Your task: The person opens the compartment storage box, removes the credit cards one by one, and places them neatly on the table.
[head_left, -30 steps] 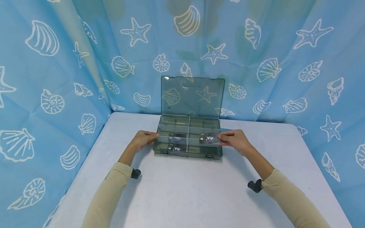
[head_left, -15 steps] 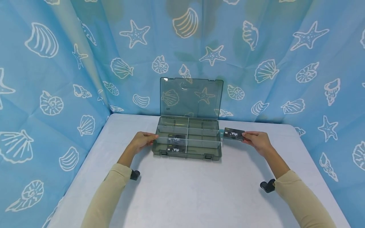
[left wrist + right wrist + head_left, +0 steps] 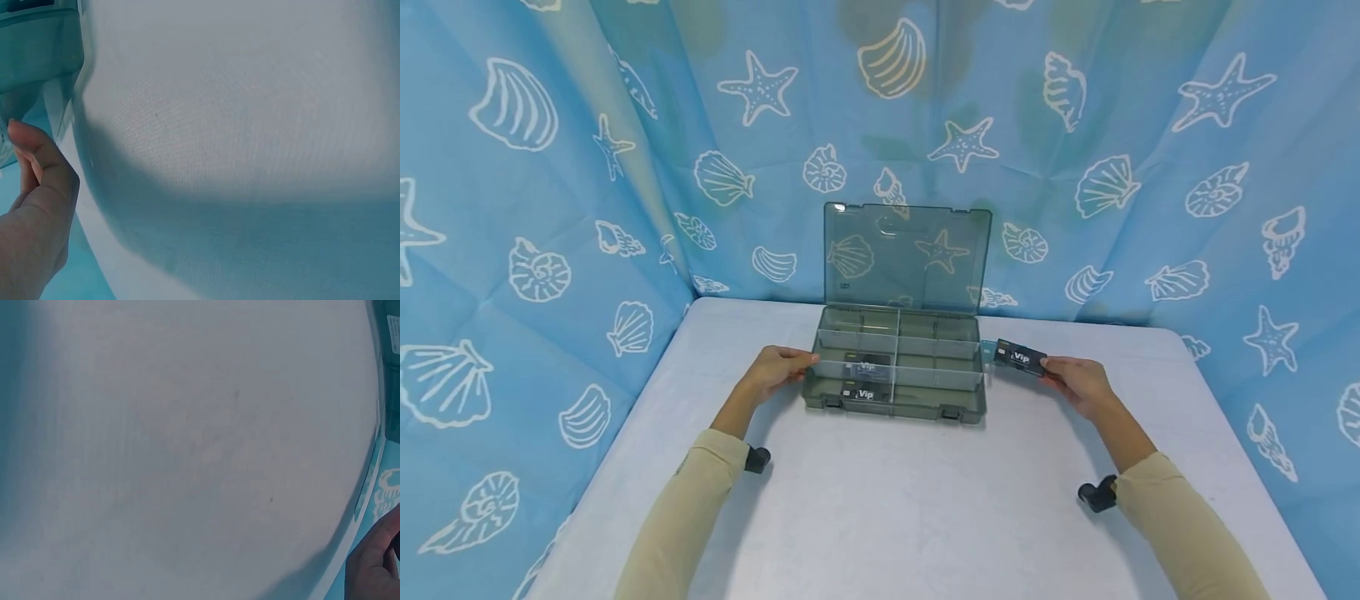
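A smoky translucent compartment box point(image 3: 895, 408) stands on the table with its lid point(image 3: 907, 254) raised upright. My left hand point(image 3: 773, 369) holds the box's left edge between thumb and fingers; in the left wrist view that hand point(image 3: 44, 194) is at the box's edge. Two black cards marked "Vip" show in the left compartments, a front card point(image 3: 865, 392) and a middle card point(image 3: 868, 365). Right of the box, my right hand point(image 3: 1078, 385) pinches another black Vip card point(image 3: 1019, 357) by its right end. The right wrist view shows only part of this hand point(image 3: 375, 562).
A small teal item point(image 3: 989, 350) lies against the box's right side, partly hidden by the held card. Clear dividers point(image 3: 897, 357) split the box into compartments. A blue seashell curtain point(image 3: 1097, 250) hangs behind the white table point(image 3: 910, 508).
My right hand has carried the Vip card rightward from the box's right compartments to outside the box. Since half a second ago, the card has tilted slightly. My left hand stays at the box's edge.
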Demonstrator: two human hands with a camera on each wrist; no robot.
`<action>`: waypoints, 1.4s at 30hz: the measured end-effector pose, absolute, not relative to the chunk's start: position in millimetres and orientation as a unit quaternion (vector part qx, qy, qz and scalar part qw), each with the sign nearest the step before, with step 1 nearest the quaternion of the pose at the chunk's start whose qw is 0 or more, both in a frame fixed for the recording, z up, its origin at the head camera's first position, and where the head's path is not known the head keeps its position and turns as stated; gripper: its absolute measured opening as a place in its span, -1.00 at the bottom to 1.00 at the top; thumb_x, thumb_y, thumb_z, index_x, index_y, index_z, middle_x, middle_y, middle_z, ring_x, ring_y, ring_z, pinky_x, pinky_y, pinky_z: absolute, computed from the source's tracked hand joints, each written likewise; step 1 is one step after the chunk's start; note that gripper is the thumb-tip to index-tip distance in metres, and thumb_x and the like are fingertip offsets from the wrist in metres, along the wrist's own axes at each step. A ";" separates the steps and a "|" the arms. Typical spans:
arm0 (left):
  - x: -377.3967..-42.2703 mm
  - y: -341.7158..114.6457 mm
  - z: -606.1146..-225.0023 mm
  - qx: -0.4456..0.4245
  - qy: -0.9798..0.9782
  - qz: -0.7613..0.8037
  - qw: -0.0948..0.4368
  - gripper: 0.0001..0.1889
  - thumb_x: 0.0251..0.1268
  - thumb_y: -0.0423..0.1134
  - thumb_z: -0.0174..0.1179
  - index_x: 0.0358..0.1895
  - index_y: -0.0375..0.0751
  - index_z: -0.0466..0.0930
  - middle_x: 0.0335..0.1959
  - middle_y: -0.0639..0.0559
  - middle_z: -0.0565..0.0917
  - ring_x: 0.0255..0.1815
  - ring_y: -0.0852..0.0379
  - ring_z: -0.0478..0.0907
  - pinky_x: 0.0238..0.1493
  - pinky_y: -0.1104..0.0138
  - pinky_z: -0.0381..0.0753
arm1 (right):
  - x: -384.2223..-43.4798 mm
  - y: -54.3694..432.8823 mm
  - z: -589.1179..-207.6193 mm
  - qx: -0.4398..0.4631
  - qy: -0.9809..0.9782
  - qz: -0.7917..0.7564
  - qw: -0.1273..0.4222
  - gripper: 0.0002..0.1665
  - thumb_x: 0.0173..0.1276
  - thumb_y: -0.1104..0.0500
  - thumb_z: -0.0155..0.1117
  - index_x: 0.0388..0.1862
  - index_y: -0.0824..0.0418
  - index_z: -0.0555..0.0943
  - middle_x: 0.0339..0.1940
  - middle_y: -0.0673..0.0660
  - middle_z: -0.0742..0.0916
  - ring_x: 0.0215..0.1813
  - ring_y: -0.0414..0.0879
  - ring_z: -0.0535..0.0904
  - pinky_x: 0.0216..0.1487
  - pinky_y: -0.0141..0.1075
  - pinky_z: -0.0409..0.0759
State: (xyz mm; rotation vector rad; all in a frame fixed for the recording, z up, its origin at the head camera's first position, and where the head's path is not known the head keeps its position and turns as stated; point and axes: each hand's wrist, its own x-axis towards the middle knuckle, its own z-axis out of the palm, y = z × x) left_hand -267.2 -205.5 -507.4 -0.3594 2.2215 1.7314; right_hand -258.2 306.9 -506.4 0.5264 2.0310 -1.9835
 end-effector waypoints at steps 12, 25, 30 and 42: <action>-268.5 -207.4 -505.3 -0.122 0.772 0.604 0.155 -0.56 0.24 -0.12 0.37 0.04 -0.39 0.58 -0.14 -0.10 0.57 -0.28 0.09 0.53 -0.11 0.25 0.57 | -257.8 298.0 -522.5 0.143 0.818 -0.546 0.112 -0.48 0.43 0.19 0.23 0.21 0.53 0.46 0.18 0.45 0.52 -0.35 -0.23 0.68 -0.21 -0.38 0.66; -268.1 -204.4 -504.7 -0.138 0.769 0.605 0.152 -0.55 0.23 -0.14 0.37 0.07 -0.39 0.57 -0.12 -0.11 0.57 -0.27 0.10 0.54 -0.13 0.27 0.59 | -264.1 274.6 -515.1 0.116 0.947 -0.292 0.062 -0.42 0.03 -0.13 0.57 -0.36 0.35 0.61 -0.55 0.15 0.65 -0.43 -0.02 0.54 -0.41 -0.25 0.48; -267.2 -202.1 -505.8 -0.144 0.769 0.605 0.149 -0.55 0.23 -0.14 0.37 0.07 -0.38 0.57 -0.11 -0.11 0.58 -0.27 0.10 0.54 -0.14 0.29 0.59 | -266.6 277.3 -515.2 0.152 0.943 -0.280 0.100 -0.35 0.00 -0.22 0.56 -0.36 0.33 0.58 -0.61 0.14 0.63 -0.41 0.01 0.52 -0.34 -0.19 0.46; -266.1 -202.5 -506.6 -0.147 0.769 0.603 0.149 -0.54 0.23 -0.12 0.38 0.07 -0.37 0.56 -0.10 -0.11 0.57 -0.26 0.10 0.54 -0.12 0.28 0.59 | -268.8 280.6 -517.4 0.167 0.930 -0.313 0.096 -0.38 0.03 -0.18 0.57 -0.31 0.31 0.55 -0.54 0.16 0.62 -0.47 -0.03 0.54 -0.35 -0.24 0.51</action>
